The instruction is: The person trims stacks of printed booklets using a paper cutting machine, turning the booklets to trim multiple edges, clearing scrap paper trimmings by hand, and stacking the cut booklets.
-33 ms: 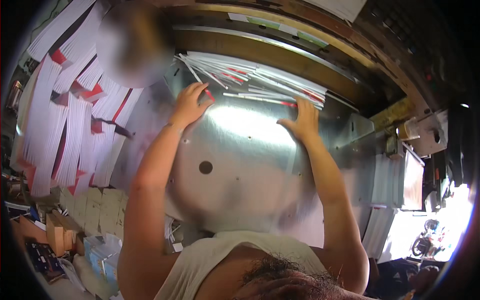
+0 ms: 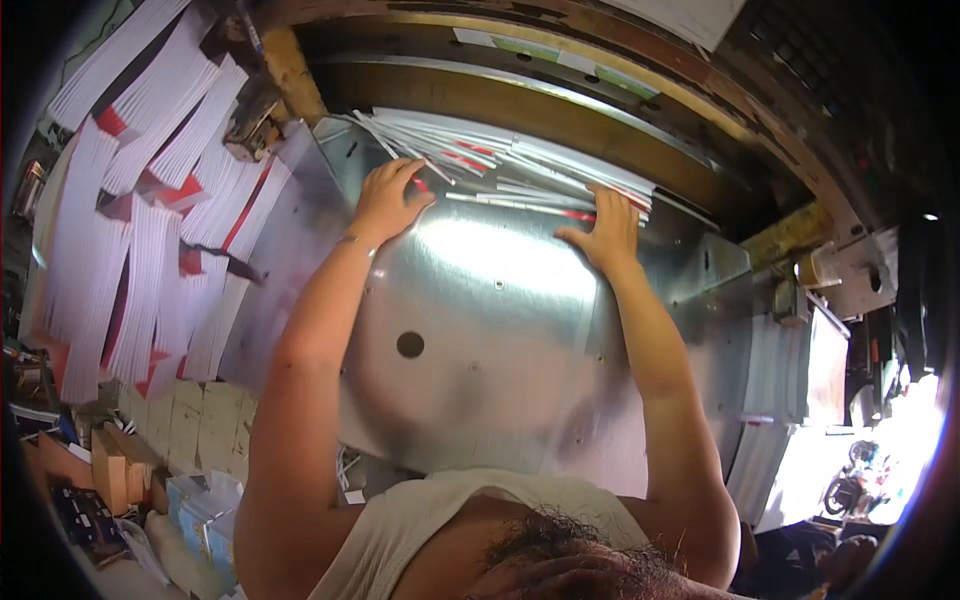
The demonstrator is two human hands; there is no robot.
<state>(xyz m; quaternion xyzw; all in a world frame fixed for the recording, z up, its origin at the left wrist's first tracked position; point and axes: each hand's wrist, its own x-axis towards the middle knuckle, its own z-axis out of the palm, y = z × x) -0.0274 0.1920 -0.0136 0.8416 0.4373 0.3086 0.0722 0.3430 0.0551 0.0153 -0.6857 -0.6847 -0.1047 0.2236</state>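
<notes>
Loose paper strips (image 2: 480, 150), white with some red, lie in a messy row along the far edge of a shiny metal table (image 2: 500, 370). My left hand (image 2: 393, 205) is at the row's left end, its fingers over the strips and the thumb held apart; a bit of red shows between them. At the right end, my right hand (image 2: 612, 232) has its fingers stretched onto the strips, thumb spread to the left. Neither hand is closed round anything. The undersides of the fingers are hidden.
Stacks of white booklets with red covers (image 2: 155, 290) stand on the left. A brown and metal machine beam (image 2: 560, 110) spans the space behind the strips. More paper stacks (image 2: 775, 370) stand on the right. Cardboard pieces (image 2: 110, 470) sit at the lower left.
My left hand has shifted slightly to the right, and the right hand has barely moved. A blurred round patch at the upper left is gone, showing the machine's frame there.
</notes>
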